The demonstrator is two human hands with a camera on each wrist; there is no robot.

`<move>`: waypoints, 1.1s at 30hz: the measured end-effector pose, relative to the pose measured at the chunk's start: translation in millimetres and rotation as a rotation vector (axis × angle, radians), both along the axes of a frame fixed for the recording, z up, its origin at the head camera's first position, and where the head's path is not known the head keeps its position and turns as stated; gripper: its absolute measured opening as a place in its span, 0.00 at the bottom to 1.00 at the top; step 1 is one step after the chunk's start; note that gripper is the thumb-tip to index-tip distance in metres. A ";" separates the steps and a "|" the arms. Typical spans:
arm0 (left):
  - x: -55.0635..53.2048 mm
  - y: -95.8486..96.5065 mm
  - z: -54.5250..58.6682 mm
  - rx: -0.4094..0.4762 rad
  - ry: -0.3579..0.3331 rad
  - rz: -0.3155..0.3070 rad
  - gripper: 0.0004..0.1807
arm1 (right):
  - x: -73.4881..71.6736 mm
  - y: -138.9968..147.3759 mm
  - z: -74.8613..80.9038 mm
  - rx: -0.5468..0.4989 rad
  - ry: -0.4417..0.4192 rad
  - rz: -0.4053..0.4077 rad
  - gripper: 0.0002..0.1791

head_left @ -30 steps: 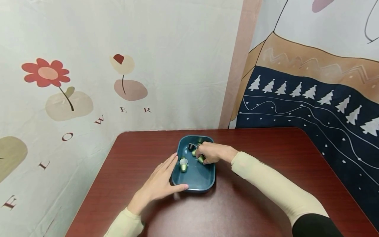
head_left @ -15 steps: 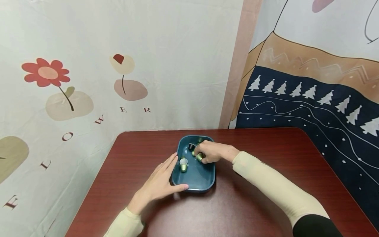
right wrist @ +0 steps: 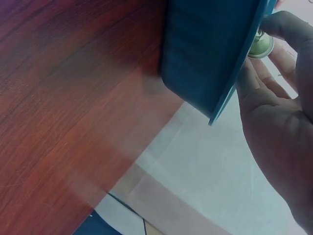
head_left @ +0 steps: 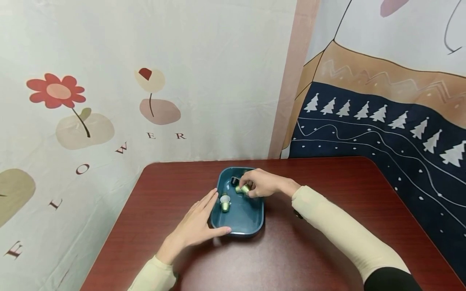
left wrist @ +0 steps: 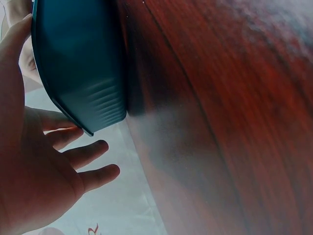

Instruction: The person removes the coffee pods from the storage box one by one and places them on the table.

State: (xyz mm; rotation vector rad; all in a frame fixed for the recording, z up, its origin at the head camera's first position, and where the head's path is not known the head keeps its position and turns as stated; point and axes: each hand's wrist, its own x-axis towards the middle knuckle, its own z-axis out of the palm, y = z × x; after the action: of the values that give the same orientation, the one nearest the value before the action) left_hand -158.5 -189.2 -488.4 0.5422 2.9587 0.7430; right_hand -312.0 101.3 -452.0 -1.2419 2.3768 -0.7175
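Note:
A dark teal tray (head_left: 240, 224) holds several small coffee capsules. My right hand (head_left: 263, 182) is over its far right part, pinching a green coffee capsule (head_left: 246, 188) between thumb and fingers. In the right wrist view that green capsule's rim (right wrist: 262, 48) shows just above the tray's edge. A second green capsule (head_left: 238, 189) lies right beside the held one, and a black capsule (head_left: 234, 180) is just behind. On the tray's left side are a capsule with a pale lid (head_left: 225, 198) and a green one (head_left: 225, 207). My left hand (head_left: 194, 222) rests with straight, spread fingers along the tray's left rim and near corner.
The tray stands on a reddish-brown wooden table (head_left: 309, 242), near its far edge. Behind the table hangs a pale cloth (head_left: 218, 81) with printed flowers and letters, and a dark blue tree-patterned one (head_left: 364, 133) is at the right.
My right hand has risen a little and shifted slightly, with the green capsule now tilted up between its fingers. The left hand and the tray have stayed in place.

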 end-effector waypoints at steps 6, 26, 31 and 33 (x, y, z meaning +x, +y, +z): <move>-0.4 -1.0 -1.6 0.000 0.005 -0.007 0.69 | 0.9 6.2 2.1 -0.078 -0.015 -0.033 0.11; -0.3 -0.5 -1.8 0.014 0.008 0.003 0.69 | 13.1 47.0 2.5 -0.249 -0.027 -0.167 0.10; -1.0 -1.0 -3.0 -0.001 0.013 -0.001 0.69 | 17.0 60.3 3.2 -0.312 -0.032 -0.209 0.11; -1.1 -1.2 -2.6 -0.001 0.011 -0.001 0.69 | 17.3 66.4 2.9 -0.332 -0.024 -0.223 0.12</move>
State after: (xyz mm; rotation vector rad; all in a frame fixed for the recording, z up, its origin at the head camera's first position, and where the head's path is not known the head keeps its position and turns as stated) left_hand -159.6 -190.4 -491.1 0.5495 2.9685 0.7415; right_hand -294.7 167.7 -449.0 -1.0861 2.4713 -1.2314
